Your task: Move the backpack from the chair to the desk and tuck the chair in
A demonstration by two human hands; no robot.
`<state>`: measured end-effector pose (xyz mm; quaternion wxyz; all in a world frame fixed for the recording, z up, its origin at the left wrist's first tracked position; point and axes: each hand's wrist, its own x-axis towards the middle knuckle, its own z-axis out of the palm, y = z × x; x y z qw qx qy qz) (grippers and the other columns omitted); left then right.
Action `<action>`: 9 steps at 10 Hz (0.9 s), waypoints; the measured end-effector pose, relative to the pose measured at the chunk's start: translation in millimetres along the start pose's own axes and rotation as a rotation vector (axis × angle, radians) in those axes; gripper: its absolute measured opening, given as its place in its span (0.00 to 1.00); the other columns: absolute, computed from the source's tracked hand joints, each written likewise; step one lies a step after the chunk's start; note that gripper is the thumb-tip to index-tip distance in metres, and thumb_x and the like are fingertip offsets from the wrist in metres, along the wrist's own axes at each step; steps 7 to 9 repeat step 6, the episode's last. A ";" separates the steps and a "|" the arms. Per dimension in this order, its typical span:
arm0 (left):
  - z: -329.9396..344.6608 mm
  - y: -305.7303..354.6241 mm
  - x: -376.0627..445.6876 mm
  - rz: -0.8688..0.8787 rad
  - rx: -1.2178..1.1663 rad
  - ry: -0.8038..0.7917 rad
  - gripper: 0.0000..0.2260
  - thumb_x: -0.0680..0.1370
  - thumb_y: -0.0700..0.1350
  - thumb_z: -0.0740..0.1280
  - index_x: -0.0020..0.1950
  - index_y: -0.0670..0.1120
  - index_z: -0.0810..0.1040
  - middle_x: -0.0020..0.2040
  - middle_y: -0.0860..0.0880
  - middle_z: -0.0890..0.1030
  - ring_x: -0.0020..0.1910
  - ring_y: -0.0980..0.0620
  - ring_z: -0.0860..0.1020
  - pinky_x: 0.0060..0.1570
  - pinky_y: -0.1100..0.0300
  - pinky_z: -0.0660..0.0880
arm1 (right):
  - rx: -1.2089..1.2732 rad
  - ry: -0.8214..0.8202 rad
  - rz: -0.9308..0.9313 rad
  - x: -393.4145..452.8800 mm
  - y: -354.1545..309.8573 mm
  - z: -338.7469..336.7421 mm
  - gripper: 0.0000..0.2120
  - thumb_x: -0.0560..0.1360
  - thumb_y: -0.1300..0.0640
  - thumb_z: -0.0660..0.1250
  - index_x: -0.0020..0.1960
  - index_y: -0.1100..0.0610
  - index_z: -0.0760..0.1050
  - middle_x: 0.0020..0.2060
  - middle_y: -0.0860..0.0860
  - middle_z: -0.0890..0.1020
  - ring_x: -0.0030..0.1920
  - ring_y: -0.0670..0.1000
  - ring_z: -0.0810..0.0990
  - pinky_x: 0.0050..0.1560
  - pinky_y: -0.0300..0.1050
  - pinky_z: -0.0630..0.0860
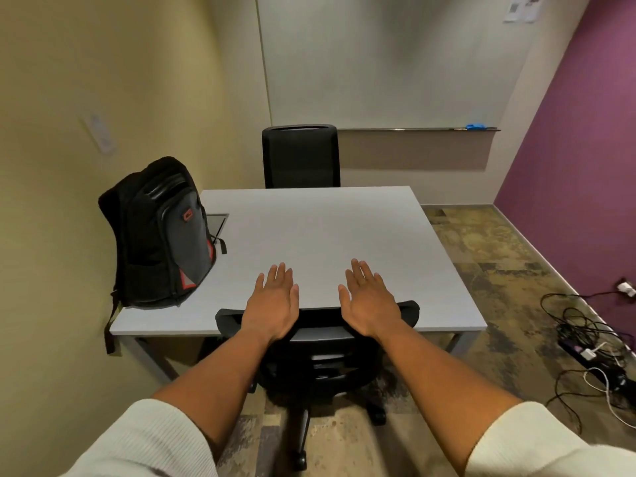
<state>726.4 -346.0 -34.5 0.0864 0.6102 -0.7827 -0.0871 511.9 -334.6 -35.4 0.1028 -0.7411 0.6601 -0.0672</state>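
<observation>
A black and grey backpack (161,232) with red trim stands upright on the left side of the grey desk (330,235), against the yellow wall; one strap hangs over the desk's left edge. The black office chair (320,359) stands at the desk's near edge, its backrest top level with that edge and its seat under the desk. My left hand (273,301) and my right hand (368,299) hover flat, palms down and fingers apart, over the chair's backrest and the desk's near edge. Neither hand holds anything.
A second black chair (301,156) stands tucked in at the desk's far side. A whiteboard tray (420,129) runs along the back wall. A power strip and tangled cables (592,346) lie on the carpet by the purple wall at the right.
</observation>
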 end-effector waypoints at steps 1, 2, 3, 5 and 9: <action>-4.6 4.6 -4.4 0.002 0.015 0.013 0.26 0.87 0.51 0.44 0.84 0.42 0.52 0.85 0.44 0.51 0.84 0.47 0.47 0.80 0.52 0.41 | 0.012 0.013 -0.022 -3.1 -7.1 -4.0 0.28 0.84 0.48 0.42 0.80 0.60 0.48 0.81 0.55 0.44 0.80 0.52 0.40 0.79 0.51 0.41; -10.4 9.6 -6.7 0.015 0.009 0.017 0.26 0.87 0.50 0.44 0.84 0.41 0.52 0.85 0.43 0.51 0.84 0.47 0.47 0.81 0.52 0.42 | 0.015 0.025 -0.029 -7.1 -11.6 -9.1 0.28 0.85 0.49 0.42 0.80 0.60 0.48 0.81 0.54 0.44 0.80 0.52 0.40 0.79 0.51 0.42; -23.8 15.6 -3.2 0.020 -0.002 0.042 0.25 0.87 0.50 0.44 0.84 0.41 0.51 0.85 0.43 0.51 0.84 0.47 0.47 0.81 0.52 0.42 | 0.023 0.058 -0.024 -6.1 -13.7 -20.9 0.28 0.85 0.48 0.41 0.81 0.60 0.47 0.81 0.54 0.43 0.80 0.52 0.40 0.79 0.51 0.41; -73.7 30.5 17.5 0.054 0.035 0.148 0.26 0.87 0.51 0.44 0.84 0.43 0.50 0.85 0.44 0.50 0.84 0.47 0.47 0.81 0.51 0.42 | -0.008 0.219 -0.007 9.7 -20.3 -68.7 0.30 0.84 0.42 0.43 0.81 0.55 0.48 0.81 0.52 0.43 0.80 0.52 0.40 0.76 0.49 0.37; -103.4 40.3 30.0 0.071 0.043 0.231 0.26 0.87 0.51 0.44 0.84 0.43 0.51 0.85 0.44 0.50 0.84 0.46 0.47 0.81 0.51 0.43 | -0.019 0.327 -0.025 16.9 -26.6 -96.7 0.30 0.83 0.41 0.43 0.81 0.54 0.48 0.81 0.51 0.44 0.80 0.53 0.40 0.76 0.50 0.39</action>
